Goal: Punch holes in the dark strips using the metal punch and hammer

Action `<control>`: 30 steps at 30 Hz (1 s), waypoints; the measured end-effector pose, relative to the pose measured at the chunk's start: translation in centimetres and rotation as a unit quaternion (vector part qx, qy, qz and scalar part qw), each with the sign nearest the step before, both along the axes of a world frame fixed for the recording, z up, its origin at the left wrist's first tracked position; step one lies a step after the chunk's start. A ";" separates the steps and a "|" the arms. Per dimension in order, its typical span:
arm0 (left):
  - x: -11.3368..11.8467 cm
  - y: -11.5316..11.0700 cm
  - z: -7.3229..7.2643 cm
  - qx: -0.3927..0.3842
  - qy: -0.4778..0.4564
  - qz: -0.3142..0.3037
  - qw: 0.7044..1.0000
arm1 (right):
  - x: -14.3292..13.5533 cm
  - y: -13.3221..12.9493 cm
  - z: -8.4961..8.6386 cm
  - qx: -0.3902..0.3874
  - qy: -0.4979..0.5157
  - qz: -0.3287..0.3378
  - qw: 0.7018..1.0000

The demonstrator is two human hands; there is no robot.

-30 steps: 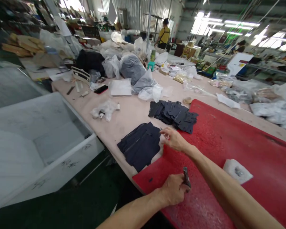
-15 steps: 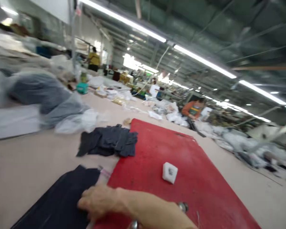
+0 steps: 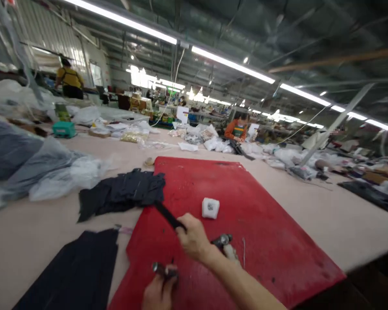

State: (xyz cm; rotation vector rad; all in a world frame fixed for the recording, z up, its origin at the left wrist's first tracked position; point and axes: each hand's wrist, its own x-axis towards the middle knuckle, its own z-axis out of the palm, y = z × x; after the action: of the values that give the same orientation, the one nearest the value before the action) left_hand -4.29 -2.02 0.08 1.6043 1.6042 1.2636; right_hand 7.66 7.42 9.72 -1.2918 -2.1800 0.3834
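My right hand (image 3: 194,239) is closed around one end of a dark fabric strip (image 3: 168,214), held over a red board (image 3: 261,241). The strip's far end points toward a rumpled pile of dark cut pieces (image 3: 129,189) at the board's left edge. Low in the view, my left hand (image 3: 158,290) grips a small dark tool with a metal end (image 3: 161,269); its exact kind is unclear. Beyond my right wrist lies another metal-ended tool with a pale handle (image 3: 224,243). A white block with a dark mark (image 3: 210,208) rests on the board.
Flat dark fabric (image 3: 74,271) lies on the pale table (image 3: 297,193) at left. Clear plastic bags (image 3: 71,174) cover dark goods behind it. A thin metal piece (image 3: 244,253) is on the board. Across the table, a person in orange (image 3: 236,130) bends over; another in yellow (image 3: 69,79) stands farther back.
My right hand has left the flat dark fabric at lower left, moved right over the red board, and now holds a dark strip. My left hand and its tool have come into fuller view.
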 end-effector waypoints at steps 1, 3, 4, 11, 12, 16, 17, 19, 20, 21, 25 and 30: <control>0.1 -0.7 -0.3 -0.008 -0.025 0.012 1.000 | 2.4 -1.6 -0.6 -0.007 -0.009 -0.027 1.000; 0.3 -1.5 -0.6 -0.032 -0.044 0.018 0.998 | 6.4 -5.0 -2.3 -0.023 -0.047 -0.085 0.995; 0.5 -1.7 -0.7 -0.040 -0.048 0.027 0.998 | 7.7 -6.6 -3.3 -0.030 -0.076 -0.100 0.992; 1.3 -1.7 -0.4 -0.046 -0.038 0.042 0.997 | 6.6 -15.5 -7.0 -0.067 -0.201 -0.090 0.973; 1.3 -1.8 -0.4 -0.044 -0.036 0.039 0.998 | 6.0 -15.9 -6.9 -0.074 -0.190 -0.076 0.976; 1.4 -2.0 -0.2 -0.042 -0.036 0.039 0.998 | 5.9 -15.3 -6.0 -0.079 -0.144 -0.062 0.984; 1.5 -2.0 -0.1 -0.044 -0.035 0.039 0.998 | 6.4 -14.6 -5.9 -0.074 -0.139 -0.075 0.985; 1.6 -2.0 0.1 -0.048 -0.031 0.038 0.998 | 7.8 -13.1 -6.0 -0.065 -0.138 -0.091 0.984; 1.6 -2.0 0.2 -0.051 -0.030 0.040 0.997 | 8.5 -12.5 -6.3 -0.063 -0.141 -0.087 0.984; 1.7 -2.0 0.3 -0.052 -0.030 0.041 0.997 | 9.0 -12.1 -6.6 -0.063 -0.145 -0.075 0.985; 1.7 -1.9 0.4 -0.051 -0.041 0.043 0.997 | 9.2 -13.0 -8.4 -0.057 -0.161 -0.039 0.985; 1.4 -1.0 -0.2 -0.051 -0.044 0.042 0.997 | 6.4 -16.4 -9.7 -0.049 -0.163 -0.090 0.981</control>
State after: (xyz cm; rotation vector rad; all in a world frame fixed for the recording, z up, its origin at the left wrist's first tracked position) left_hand -2.85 -2.98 -0.11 1.4134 1.6696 1.2559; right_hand 14.03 -8.99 0.01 -1.6924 -2.3046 0.2199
